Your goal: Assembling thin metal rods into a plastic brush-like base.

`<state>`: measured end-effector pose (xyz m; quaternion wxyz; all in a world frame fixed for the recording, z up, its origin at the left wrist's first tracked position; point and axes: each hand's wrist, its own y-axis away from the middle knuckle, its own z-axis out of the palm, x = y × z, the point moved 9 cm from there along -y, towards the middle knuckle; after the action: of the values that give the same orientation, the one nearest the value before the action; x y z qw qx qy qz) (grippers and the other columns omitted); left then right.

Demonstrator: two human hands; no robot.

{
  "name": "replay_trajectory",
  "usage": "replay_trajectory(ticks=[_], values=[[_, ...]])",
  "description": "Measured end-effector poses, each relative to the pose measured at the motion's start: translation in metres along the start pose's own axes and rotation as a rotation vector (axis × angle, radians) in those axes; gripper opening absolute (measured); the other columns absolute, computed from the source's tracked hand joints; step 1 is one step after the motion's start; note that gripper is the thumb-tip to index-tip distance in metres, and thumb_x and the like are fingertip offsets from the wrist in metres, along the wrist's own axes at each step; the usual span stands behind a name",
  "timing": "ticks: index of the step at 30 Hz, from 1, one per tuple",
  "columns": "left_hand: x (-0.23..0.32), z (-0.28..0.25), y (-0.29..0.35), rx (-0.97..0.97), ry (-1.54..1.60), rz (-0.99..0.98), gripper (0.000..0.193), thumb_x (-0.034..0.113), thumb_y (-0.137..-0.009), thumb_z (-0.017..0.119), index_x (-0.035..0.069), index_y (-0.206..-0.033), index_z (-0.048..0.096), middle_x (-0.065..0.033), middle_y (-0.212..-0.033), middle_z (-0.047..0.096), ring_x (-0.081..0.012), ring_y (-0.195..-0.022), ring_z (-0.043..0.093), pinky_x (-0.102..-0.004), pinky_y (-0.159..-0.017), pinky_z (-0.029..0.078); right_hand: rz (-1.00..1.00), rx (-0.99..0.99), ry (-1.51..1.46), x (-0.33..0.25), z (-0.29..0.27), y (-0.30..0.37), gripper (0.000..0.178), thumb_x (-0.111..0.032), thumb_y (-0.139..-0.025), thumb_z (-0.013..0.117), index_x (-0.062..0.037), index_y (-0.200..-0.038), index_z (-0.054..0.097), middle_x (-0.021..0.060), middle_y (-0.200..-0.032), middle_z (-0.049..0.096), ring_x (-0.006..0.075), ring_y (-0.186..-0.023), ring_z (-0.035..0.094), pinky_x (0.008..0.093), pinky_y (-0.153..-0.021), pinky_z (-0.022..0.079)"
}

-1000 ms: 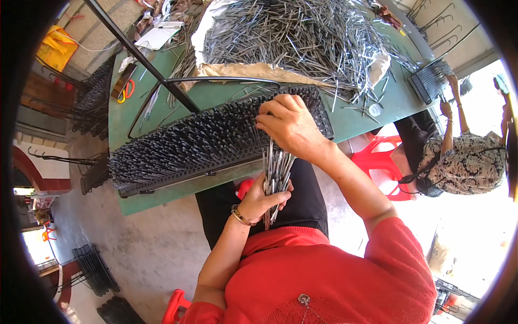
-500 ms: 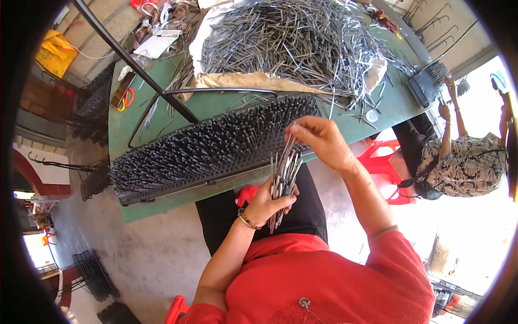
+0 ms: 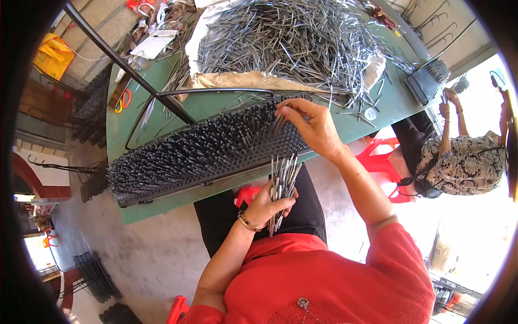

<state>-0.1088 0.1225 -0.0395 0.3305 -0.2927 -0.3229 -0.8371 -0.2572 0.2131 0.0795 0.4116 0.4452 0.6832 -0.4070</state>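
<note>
A long black rack [image 3: 202, 183] full of small holes lies slantwise along the near edge of the table, thickly filled with upright thin metal rods. My left hand [image 3: 268, 206] is wrapped round a loose bundle of thin metal rods [image 3: 284, 181] in front of my lap. Over the right part of the rack, my right hand [image 3: 313, 127] pinches a few thin metal rods [image 3: 280, 121] between thumb and fingers, their lower ends close to the holes. Whether those ends sit in the holes I cannot tell.
A large heap of loose metal rods [image 3: 286, 43] lies on a sheet on the green table [image 3: 127, 208]. Orange-handled scissors [image 3: 123, 101] lie at the left. A black metal frame bar [image 3: 124, 65] slants up from the rack. At the right, another person [image 3: 458, 164] works beside a red chair [image 3: 380, 162].
My right hand has moved away from the bundle, up and to the left over the rack, with a few rods in its fingers. My left hand stays put with the bundle.
</note>
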Motion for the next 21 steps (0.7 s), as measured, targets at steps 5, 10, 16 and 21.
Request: replay_trajectory(ticks=[5, 10, 16, 21], values=[[-0.004, -0.002, 0.001, 0.002, 0.005, -0.004, 0.027, 0.003, -0.081, 0.065, 0.001, -0.106, 0.053, -0.0042, -0.086, 0.057, -0.009, -0.064, 0.055, -0.0234, -0.055, 0.048, -0.04, -0.036, 0.05, -0.011, 0.003, 0.0, 0.021, -0.011, -0.095, 0.053, 0.0045, -0.108, 0.061, 0.0096, -0.093, 0.069, 0.0116, -0.089, 0.063, 0.0255, -0.079, 0.049], [-0.002, -0.002, 0.002, 0.004, 0.002, 0.02, 0.026, 0.003, -0.081, 0.065, 0.001, -0.104, 0.052, -0.0038, -0.083, 0.056, -0.0089, -0.062, 0.054, -0.0234, -0.054, 0.047, -0.119, 0.005, 0.077, -0.02, 0.002, 0.003, 0.019, -0.011, -0.092, 0.056, 0.0019, -0.105, 0.062, 0.0117, -0.091, 0.07, 0.0194, -0.084, 0.068, 0.0295, -0.074, 0.052], [-0.004, -0.003, 0.003, 0.004, 0.013, 0.018, 0.028, 0.003, -0.081, 0.065, 0.001, -0.106, 0.052, -0.0045, -0.085, 0.056, -0.0089, -0.064, 0.054, -0.0238, -0.054, 0.047, -0.141, -0.015, 0.086, -0.022, 0.002, 0.002, 0.018, -0.01, -0.091, 0.057, 0.0007, -0.105, 0.062, 0.0115, -0.091, 0.069, 0.0229, -0.085, 0.068, 0.0305, -0.073, 0.051], [-0.005, -0.004, 0.004, 0.013, 0.016, 0.009, 0.03, 0.003, -0.081, 0.065, 0.001, -0.107, 0.052, -0.0047, -0.087, 0.057, -0.009, -0.064, 0.054, -0.024, -0.054, 0.047, -0.194, -0.079, 0.14, -0.027, 0.003, -0.001, 0.017, -0.01, -0.09, 0.057, -0.0009, -0.104, 0.063, 0.0128, -0.091, 0.068, 0.0254, -0.083, 0.067, 0.032, -0.072, 0.051]])
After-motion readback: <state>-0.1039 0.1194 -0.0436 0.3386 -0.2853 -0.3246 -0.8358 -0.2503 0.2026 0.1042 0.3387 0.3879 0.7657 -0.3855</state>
